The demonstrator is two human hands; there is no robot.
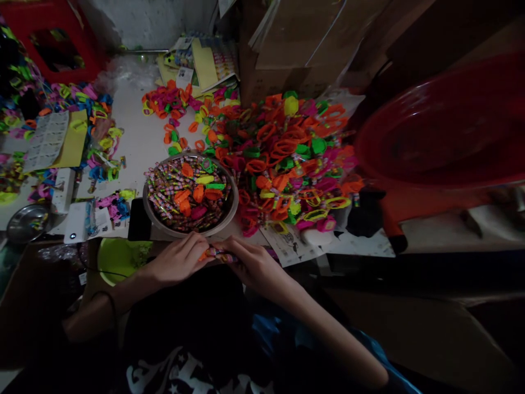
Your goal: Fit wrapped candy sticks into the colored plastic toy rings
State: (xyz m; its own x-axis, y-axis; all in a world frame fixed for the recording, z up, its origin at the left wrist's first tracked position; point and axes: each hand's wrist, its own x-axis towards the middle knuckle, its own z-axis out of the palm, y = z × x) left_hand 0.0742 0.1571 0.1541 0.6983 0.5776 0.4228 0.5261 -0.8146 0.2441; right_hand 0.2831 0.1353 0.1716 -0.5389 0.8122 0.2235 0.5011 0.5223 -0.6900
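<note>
My left hand and my right hand meet at the table's front edge, just below a metal bowl. Between them lies a slim candy roll in a multicoloured wrapper. My right fingers are closed round its right end. At the roll's left end, the left fingers pinch a small orange plastic piece, mostly hidden by the hand. Inside the bowl are many similar wrapped rolls, with several orange, yellow, green and pink plastic toy watch pieces on top.
A big heap of bright plastic toy watches rises right of the bowl. Beyond it sits a large red basin. A black phone lies left of the bowl, above a lime green bowl. Cardboard boxes stand behind.
</note>
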